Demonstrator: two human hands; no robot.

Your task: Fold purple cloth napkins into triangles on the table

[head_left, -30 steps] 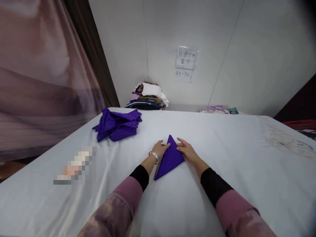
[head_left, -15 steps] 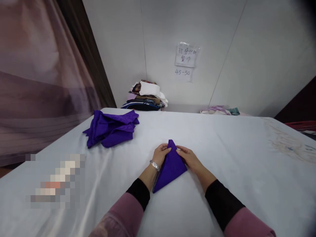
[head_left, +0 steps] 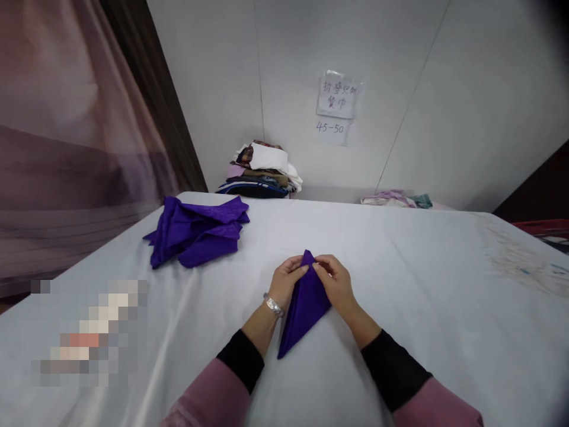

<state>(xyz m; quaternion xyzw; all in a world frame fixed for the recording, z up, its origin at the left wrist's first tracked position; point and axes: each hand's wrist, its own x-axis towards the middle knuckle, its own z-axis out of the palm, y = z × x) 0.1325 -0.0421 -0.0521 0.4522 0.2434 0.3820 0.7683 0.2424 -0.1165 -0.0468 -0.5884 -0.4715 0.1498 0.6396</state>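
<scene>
A purple cloth napkin point(head_left: 306, 308), folded into a narrow triangle with its tip pointing away from me, is between my hands above the white-covered table. My left hand point(head_left: 287, 281) pinches its left edge near the tip, thumb on top and fingers behind. On the right edge, my right hand point(head_left: 335, 281) grips with its thumb on the front face; its other fingers are partly hidden behind the cloth. The two thumbs almost meet just below the tip.
More purple napkins point(head_left: 195, 231) lie in a loose heap at the table's far left. A blurred patch point(head_left: 93, 332) covers something on the near left. Stacked clothes point(head_left: 262, 172) and other fabrics point(head_left: 391, 198) sit beyond the far edge. Handwritten paper signs point(head_left: 338, 98) hang on the wall.
My right hand has shifted inward and its thumb now presses on the cloth's front near the tip. The folded napkin looks narrower, its right corner drawn in and its lower point nearer me.
</scene>
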